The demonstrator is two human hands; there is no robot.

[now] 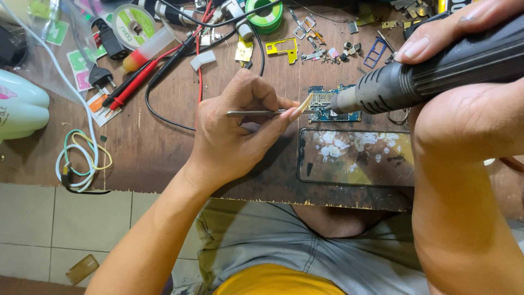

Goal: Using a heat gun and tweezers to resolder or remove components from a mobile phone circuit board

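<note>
1. The left hand (pixel 234 131) has its grip clamped on thin metal tweezers (pixel 262 113), held level so the tips reach the small blue circuit board (pixel 334 106) that lies on the wooden tabletop (pixel 164 147), towards its far edge and right of the middle.
2. The right hand (pixel 464 104) is wrapped tight around a thick black hot-air tool (pixel 436 71), with the thumb along its top. Its grey nozzle points down at the same board, so heat and tweezers meet at one spot.
3. Just nearer the person than the board lies a phone's glass panel (pixel 355 157), flat, patched with white residue, near the front edge. It appears to be set aside within easy reach.
4. Red and black probe leads (pixel 142 76) run across the far left part, beside a black plug (pixel 99 76).
5. A round white-and-green reel (pixel 132 22) and a green spool (pixel 265 13) sit at the far edge; small green-and-white and orange labelled packets (pixel 82 60) lie in the far left corner, their print too small to tell.
6. A coil of white, green and yellow cable (pixel 82 158) rests at the left front edge.
</note>
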